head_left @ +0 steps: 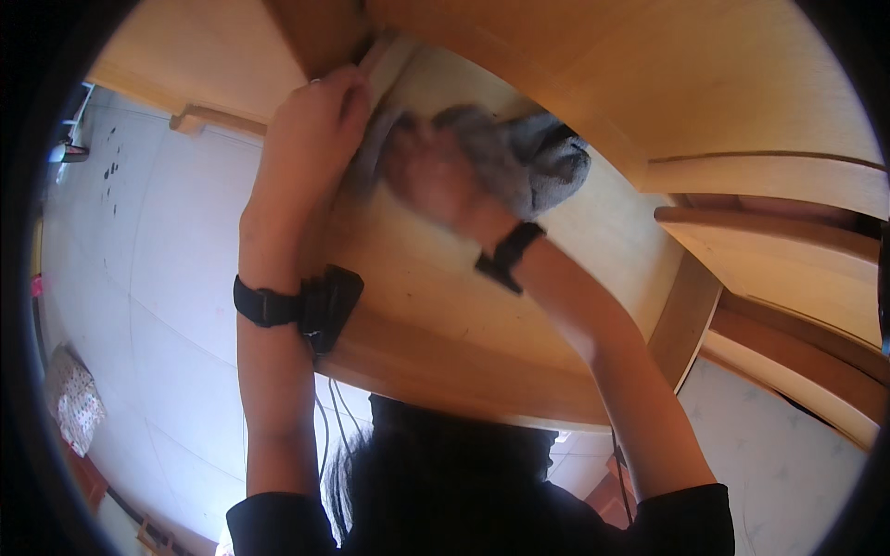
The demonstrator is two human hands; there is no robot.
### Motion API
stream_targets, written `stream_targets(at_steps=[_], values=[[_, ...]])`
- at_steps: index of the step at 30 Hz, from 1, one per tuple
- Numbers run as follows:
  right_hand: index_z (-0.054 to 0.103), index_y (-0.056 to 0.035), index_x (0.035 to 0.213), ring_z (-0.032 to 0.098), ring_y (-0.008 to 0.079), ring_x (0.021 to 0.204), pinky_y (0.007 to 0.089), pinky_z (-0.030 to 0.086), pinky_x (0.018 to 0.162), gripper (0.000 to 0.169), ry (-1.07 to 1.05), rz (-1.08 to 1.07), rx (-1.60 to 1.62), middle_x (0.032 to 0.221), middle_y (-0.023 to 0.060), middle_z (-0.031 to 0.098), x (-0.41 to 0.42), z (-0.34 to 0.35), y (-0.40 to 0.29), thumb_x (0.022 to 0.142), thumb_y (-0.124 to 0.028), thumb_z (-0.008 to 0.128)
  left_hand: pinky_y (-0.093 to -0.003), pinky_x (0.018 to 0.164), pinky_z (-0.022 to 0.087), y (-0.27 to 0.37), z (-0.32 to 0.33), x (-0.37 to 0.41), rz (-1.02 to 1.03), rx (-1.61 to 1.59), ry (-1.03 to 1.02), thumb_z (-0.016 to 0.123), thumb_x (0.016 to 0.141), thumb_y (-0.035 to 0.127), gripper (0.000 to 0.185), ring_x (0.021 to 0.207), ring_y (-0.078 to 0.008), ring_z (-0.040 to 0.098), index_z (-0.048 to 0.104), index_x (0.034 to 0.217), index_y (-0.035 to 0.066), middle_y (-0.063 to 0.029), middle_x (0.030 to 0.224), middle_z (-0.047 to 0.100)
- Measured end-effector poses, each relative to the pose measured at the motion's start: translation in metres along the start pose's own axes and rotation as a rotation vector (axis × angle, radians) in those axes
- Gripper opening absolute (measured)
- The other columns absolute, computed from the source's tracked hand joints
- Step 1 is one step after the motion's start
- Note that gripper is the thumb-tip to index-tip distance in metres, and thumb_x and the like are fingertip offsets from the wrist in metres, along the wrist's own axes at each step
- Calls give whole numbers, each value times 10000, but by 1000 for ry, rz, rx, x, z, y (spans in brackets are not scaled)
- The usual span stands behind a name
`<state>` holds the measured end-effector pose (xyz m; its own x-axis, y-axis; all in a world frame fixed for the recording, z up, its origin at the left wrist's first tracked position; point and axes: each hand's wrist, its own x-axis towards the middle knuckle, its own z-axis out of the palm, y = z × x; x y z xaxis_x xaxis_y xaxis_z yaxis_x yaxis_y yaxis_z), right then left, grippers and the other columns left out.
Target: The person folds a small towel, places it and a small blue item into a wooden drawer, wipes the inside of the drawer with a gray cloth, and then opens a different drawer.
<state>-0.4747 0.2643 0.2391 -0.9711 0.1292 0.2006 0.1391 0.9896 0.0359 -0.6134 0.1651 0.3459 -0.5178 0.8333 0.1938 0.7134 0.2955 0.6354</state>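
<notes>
My right hand, blurred by motion, presses on a grey cloth that lies bunched on a light wooden surface inside a piece of furniture. The cloth spreads beneath and to the right of the fingers; how they grip it is too blurred to tell. My left hand is bent at the left edge of that surface, by a wooden upright panel. Its fingertips are mostly hidden, so whether they hold the edge cannot be told. Each wrist wears a black strap with a black device.
A wooden panel overhangs the surface at the upper right. Wooden drawers stand partly pulled out at the right. Pale tiled floor lies at the left, with a patterned cushion-like item farther off. Cables hang below the front edge.
</notes>
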Motion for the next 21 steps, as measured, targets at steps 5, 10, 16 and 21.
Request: stream_targets(at_steps=[5, 10, 16, 21], values=[[655, -118, 911, 524, 325, 1015, 466, 460, 790, 200, 324, 385, 15, 986, 93, 591, 5, 20, 83, 784, -248, 570, -324, 658, 466, -10, 12, 5, 65, -3, 59, 492, 888, 103, 148, 707, -262, 602, 585, 973, 26, -164, 803, 616], [665, -127, 931, 527, 328, 1036, 481, 463, 806, 214, 260, 438, -85, 995, 97, 602, -56, 11, 89, 774, -246, 583, -310, 739, 465, -24, 12, 5, -16, 139, -77, 496, 928, 182, 194, 820, -224, 612, 598, 1058, 81, -104, 910, 649], [655, -59, 924, 641, 334, 829, 455, 516, 729, 274, -39, 714, -270, 948, 176, 655, -134, -15, 155, 847, -254, 479, -306, 729, 464, -37, 5, 14, 67, 141, -34, 491, 923, 259, 227, 841, -202, 634, 599, 1052, 106, -114, 906, 646], [637, -77, 1025, 599, 371, 983, 480, 480, 851, 306, 17, 836, -416, 1032, 196, 642, -244, -52, 199, 883, -279, 456, -316, 770, 462, -34, 12, 19, 119, 186, -14, 489, 930, 278, 236, 866, -228, 627, 592, 1057, 108, -127, 927, 642]])
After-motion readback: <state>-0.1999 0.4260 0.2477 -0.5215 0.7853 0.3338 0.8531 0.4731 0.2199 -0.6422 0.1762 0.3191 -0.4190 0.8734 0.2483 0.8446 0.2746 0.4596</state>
